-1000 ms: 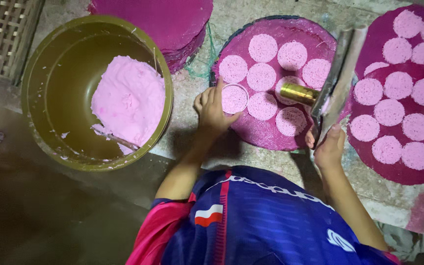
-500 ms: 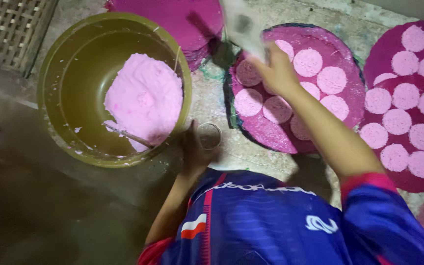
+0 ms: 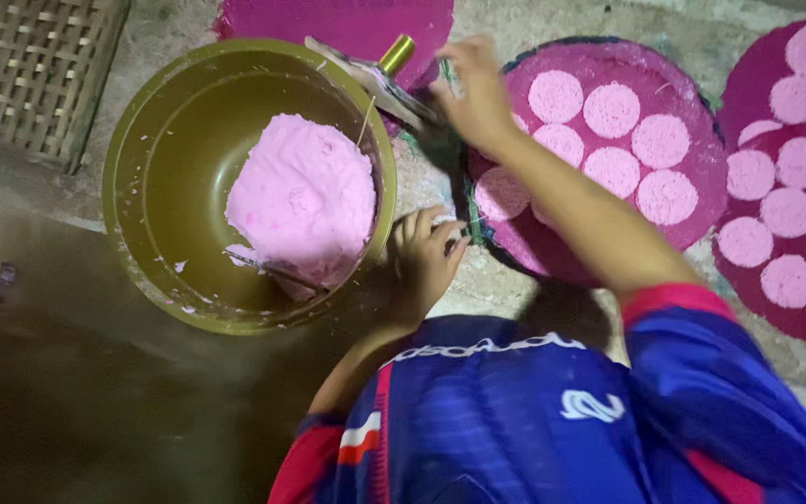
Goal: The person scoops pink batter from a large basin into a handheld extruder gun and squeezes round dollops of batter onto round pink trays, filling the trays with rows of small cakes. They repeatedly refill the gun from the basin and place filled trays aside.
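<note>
An olive-green bowl (image 3: 146, 177) holds a lump of pink dough (image 3: 305, 196) with a thin stick lying in it. My right hand (image 3: 473, 93) is shut on a flat scraper (image 3: 375, 79) with a brass handle end, held over the bowl's far right rim. My left hand (image 3: 424, 250) rests on the ground just right of the bowl. Its fingers curl around a small round cutter that is mostly hidden. Behind my right arm lies a round magenta mat (image 3: 692, 215) carrying several pale pink dough discs (image 3: 611, 109).
A second magenta mat (image 3: 776, 308) with several pink discs lies at the right edge, and a bare magenta mat (image 3: 347, 19) sits beyond the bowl. A woven bamboo tray (image 3: 20, 75) is at the top left. The ground is rough concrete, dark at the lower left.
My right hand swung the scraper left, from the right side of the disc mat to the bowl's rim. My left hand left the mat and came down beside the bowl.
</note>
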Tool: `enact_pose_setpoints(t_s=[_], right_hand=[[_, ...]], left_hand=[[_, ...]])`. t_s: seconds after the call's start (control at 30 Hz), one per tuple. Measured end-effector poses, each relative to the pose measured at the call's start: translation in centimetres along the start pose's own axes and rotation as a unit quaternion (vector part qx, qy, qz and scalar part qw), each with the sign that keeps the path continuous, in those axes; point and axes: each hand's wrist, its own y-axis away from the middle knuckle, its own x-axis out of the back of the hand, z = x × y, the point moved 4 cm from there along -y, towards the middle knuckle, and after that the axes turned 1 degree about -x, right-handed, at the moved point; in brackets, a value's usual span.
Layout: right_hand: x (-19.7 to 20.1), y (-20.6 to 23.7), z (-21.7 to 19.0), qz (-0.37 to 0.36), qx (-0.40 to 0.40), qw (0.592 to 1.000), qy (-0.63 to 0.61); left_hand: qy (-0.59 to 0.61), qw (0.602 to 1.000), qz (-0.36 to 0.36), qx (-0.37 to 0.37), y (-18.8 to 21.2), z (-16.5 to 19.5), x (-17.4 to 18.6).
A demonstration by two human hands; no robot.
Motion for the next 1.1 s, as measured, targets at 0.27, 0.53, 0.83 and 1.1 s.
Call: enact_pose_setpoints(t_s=[0.27, 0.53, 0.83, 1.1], right_hand=[[16.5, 16.9, 5.8, 0.147, -0.084, 0.984, -0.048], [25.9, 33.1, 12.6, 0.298, -0.194, 0.935, 0.001], [30.4, 35.6, 14.7, 0.298, -0.213, 0.93, -0.023], [31.8, 33.9, 17.7, 0.195, -0.282, 0.937, 0.069]], left_hand=[[-0.026, 0.999, 0.019, -0.001, -1.9, 0.6, -2.3], [-0.013, 0.997, 0.045, -0.058, -4.0, 3.0, -4.8], [-0.047, 0.997, 0.018, -0.058, -10.9, 4.4, -9.7], [-0.099, 0.995, 0.017, 0.001, -16.0, 5.0, -11.1]])
